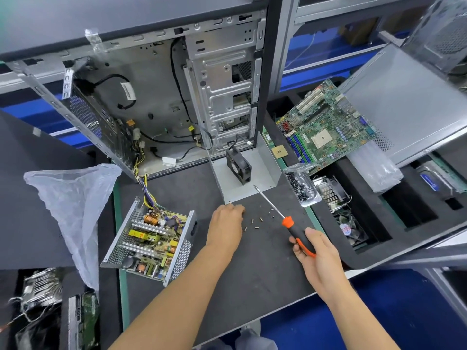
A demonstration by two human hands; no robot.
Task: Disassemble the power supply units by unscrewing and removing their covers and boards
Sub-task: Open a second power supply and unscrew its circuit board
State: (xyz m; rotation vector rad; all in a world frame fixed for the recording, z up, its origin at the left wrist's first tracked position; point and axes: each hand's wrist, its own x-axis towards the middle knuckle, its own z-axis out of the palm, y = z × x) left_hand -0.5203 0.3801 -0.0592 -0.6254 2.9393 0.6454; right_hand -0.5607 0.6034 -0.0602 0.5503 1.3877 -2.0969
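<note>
An uncovered power supply unit [151, 245] lies at the left of the dark mat, its circuit board exposed and its wires running up into the PC case [156, 97]. Its removed metal cover [249, 173] lies beyond my hands, with a black fan [238, 164] standing on it. Several loose screws [257, 222] lie on the mat between my hands. My left hand [227, 223] rests palm down on the mat with fingers curled by the screws; whether it holds one is hidden. My right hand [316, 256] grips an orange-and-black screwdriver [285, 218], tip pointing at the cover.
A clear box of screws [302, 185] sits right of the cover. A motherboard [326, 127] and CPU chip [279, 151] lie at right, above a heatsink [331, 192] in foam slots. A plastic bag [73, 198] hangs at left. The table's front edge [252, 324] is near.
</note>
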